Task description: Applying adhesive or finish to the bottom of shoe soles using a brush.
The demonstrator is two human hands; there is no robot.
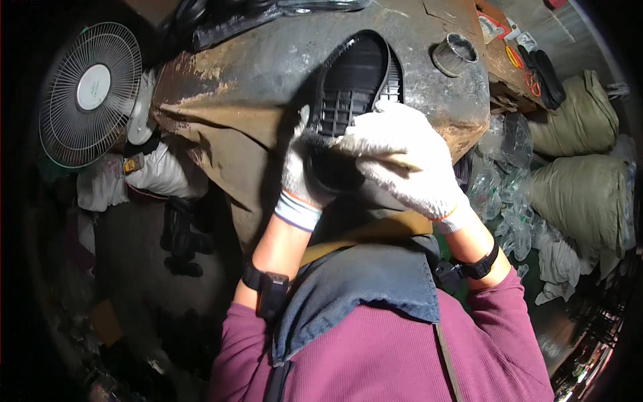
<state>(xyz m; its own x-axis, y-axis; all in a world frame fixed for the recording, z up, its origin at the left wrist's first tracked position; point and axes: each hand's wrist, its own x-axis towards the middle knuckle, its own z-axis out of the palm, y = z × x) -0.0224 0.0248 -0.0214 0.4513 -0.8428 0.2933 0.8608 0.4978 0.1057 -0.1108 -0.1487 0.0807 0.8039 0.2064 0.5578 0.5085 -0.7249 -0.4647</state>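
A black shoe sole (351, 77) is held up over the front of the worktable, its ribbed and gridded hollow side facing me. Along its right edge shows a second gridded strip (395, 79), perhaps another sole beneath. My left hand (295, 167), in a white knit glove, is closed around the sole's near left side. Across its middle and near end lies my gloved right hand (408, 154), fingers curled together. By those fingertips is a dark, fuzzy-edged bit (319, 141); what the right fingers grip is mostly hidden.
A crusted round pot (455, 55) stands on the stained worktable (261, 80), right of the sole. Orange-handled scissors (532, 82) lie at the far right. A fan (92, 87) stands at left. Stuffed green sacks (579, 201) and clear plastic bags (512, 221) crowd the right side.
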